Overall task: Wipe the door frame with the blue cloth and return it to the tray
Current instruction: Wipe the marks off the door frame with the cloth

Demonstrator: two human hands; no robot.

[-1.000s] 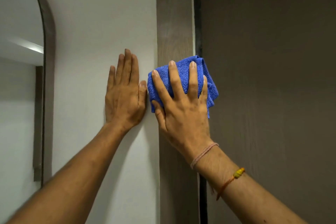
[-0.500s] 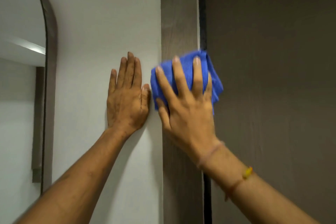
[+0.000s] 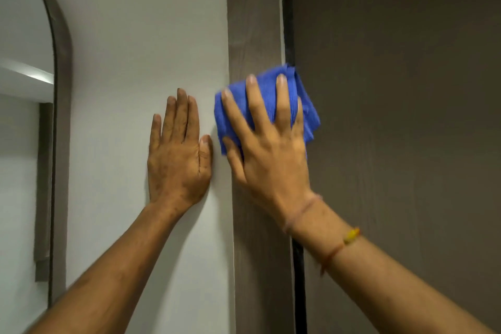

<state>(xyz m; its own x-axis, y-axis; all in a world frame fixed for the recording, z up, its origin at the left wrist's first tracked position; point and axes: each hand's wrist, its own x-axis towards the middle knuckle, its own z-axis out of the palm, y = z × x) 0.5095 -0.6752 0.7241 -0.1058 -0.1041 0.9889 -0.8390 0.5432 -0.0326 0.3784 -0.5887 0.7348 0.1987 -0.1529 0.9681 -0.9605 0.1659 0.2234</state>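
A folded blue cloth (image 3: 306,106) lies flat against the brown wooden door frame (image 3: 254,22), a vertical strip in the middle of the view. My right hand (image 3: 268,149) presses on the cloth with fingers spread, covering most of it; the cloth sticks out above the fingertips and to the right, over the dark gap beside the door. My left hand (image 3: 179,154) rests flat and empty on the white wall (image 3: 146,35) just left of the frame, fingers together. The tray is not in view.
The brown door (image 3: 401,116) fills the right side, with a dark gap (image 3: 288,16) between it and the frame. An arched mirror with a dark rim (image 3: 61,68) hangs on the wall at far left.
My right hand and the cloth have slid a little up the frame and are blurred with motion. The left hand has stayed flat on the wall.
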